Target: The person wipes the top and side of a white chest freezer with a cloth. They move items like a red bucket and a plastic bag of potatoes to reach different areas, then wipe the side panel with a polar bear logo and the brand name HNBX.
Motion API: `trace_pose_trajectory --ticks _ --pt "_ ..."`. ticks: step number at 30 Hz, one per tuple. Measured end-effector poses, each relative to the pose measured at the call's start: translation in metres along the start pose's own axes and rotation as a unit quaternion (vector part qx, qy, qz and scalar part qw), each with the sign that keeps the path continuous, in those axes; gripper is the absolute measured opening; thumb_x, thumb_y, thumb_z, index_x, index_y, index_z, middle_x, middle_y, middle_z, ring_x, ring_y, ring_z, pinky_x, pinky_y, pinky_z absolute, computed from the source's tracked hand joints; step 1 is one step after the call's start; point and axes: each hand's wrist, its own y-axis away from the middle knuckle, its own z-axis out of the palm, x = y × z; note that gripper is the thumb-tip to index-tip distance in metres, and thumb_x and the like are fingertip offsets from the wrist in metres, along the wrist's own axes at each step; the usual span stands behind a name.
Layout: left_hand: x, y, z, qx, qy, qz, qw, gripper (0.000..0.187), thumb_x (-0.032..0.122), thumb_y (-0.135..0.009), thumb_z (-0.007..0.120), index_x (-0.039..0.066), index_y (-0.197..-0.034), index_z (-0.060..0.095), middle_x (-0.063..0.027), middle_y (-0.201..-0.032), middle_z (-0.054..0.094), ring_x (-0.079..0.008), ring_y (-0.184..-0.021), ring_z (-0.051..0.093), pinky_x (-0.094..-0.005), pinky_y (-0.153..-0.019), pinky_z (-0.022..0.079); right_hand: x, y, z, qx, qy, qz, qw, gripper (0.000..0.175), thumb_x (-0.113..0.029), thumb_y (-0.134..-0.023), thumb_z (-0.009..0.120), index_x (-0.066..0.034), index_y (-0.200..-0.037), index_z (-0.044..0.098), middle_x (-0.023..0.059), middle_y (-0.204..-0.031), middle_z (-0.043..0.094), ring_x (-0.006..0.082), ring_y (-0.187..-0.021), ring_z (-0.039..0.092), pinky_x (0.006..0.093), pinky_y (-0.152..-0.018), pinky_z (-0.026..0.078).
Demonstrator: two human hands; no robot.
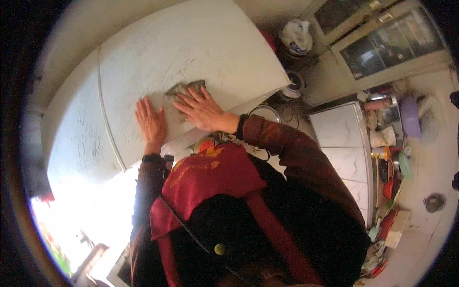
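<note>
A large white panel point(229, 53), perhaps a door, spans the upper part of the view, with dark specks and smears on its face. A pale strip point(104, 111) runs across its left part. My right hand point(200, 111) lies flat with fingers spread, holding a crumpled grey cloth point(175, 89) against the panel. Part of the cloth is hidden under the fingers. To its left, my left hand point(150, 123) rests palm down on the panel, thumb apart, with nothing in it.
On the right, a counter with white tiled sides point(339, 125) bears a purple basin point(410, 114) and several jars and utensils. Glass-fronted cabinets point(391, 46) stand at the upper right. A white bag point(297, 36) sits beyond the panel's right edge. Bright light fills the lower left.
</note>
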Motion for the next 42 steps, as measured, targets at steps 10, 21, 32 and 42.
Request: trace_pose_trajectory --ticks 10,21,32,42 --pt "-0.004 0.0 0.009 0.004 0.0 0.016 1.0 0.064 0.035 -0.092 0.05 0.002 -0.142 0.028 -0.0228 -0.149 0.024 -0.0367 -0.14 0.017 -0.0505 -0.113 0.012 0.177 0.078 -0.046 0.134 0.071 0.442 0.884 0.053 -0.037 -0.094 0.042 -0.0122 -0.14 0.034 0.0236 -0.147 0.021 0.0518 -0.132 0.017 0.0696 -0.101 0.011" --pt "-0.01 0.0 0.011 0.009 -0.01 0.044 0.999 0.065 0.04 -0.095 0.044 0.003 -0.144 0.026 -0.0218 -0.15 0.022 -0.0363 -0.14 0.016 -0.0505 -0.113 0.011 -0.017 0.003 0.03 0.091 -0.016 0.013 0.996 0.054 -0.044 -0.09 0.05 -0.0199 -0.137 0.044 0.0172 -0.15 0.025 0.0437 -0.138 0.016 0.0638 -0.108 0.006" --pt "-0.002 -0.001 0.003 -0.033 -0.009 -0.002 0.999 0.066 0.036 -0.093 0.049 0.002 -0.144 0.025 -0.0224 -0.15 0.02 -0.0355 -0.141 0.014 -0.0495 -0.113 0.01 0.177 0.085 -0.044 0.088 0.041 0.413 0.905 0.052 -0.043 -0.094 0.042 -0.024 -0.142 0.036 0.0147 -0.152 0.018 0.0452 -0.138 0.013 0.0637 -0.107 0.011" --pt "0.004 0.001 -0.004 -0.05 -0.001 -0.011 0.999 0.064 0.038 -0.094 0.046 0.003 -0.144 0.027 -0.0216 -0.15 0.02 -0.034 -0.142 0.012 -0.0492 -0.114 0.008 0.11 -0.06 0.007 0.116 0.002 0.274 0.955 0.041 -0.021 -0.089 0.045 -0.0063 -0.128 0.045 0.0274 -0.139 0.029 0.0538 -0.128 0.02 0.0726 -0.098 0.012"
